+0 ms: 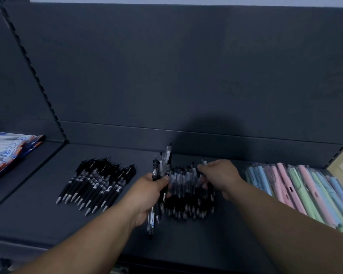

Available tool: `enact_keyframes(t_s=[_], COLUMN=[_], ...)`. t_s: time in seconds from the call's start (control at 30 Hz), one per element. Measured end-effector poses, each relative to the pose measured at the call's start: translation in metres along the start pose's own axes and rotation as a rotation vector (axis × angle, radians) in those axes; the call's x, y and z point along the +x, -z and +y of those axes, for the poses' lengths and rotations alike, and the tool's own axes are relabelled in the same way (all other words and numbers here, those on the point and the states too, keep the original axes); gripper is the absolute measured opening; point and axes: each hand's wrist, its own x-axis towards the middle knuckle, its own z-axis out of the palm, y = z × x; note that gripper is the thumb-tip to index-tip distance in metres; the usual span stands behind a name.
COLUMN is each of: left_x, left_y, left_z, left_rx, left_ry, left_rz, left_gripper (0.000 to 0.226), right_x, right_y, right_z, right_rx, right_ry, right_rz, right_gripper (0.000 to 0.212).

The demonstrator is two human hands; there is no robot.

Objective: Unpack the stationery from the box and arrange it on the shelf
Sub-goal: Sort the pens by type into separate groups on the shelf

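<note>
Left hand (151,187) around slim, glossy plastic pens (163,165)

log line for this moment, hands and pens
left hand: grips bundle of pens | right hand: in middle pen pile, grip blurred | black pens: left | pastel pens: right

black pens (96,181), pastel pink, green, blue pens (297,190), dark grey shelf (38,220)

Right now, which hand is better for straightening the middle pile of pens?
The right hand: it hovers right over the middle pile, while the left hand has its grip full with a bundle of pens.
</note>
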Motion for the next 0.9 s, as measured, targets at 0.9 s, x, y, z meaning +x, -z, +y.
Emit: enact_keyframes(t_s=[0.9], left_x=[-0.031], left_y=[-0.008], left_z=[0.011], left_rx=[0.51], left_ry=[-0.28], left_rz=[-0.139], left_gripper=[0.006], right_x=[-0.034], right_y=[-0.011], right_z=[-0.025], right_rx=[0.164], right_ry=[0.042], right_rz=[-0.244], right_gripper=[0.028])
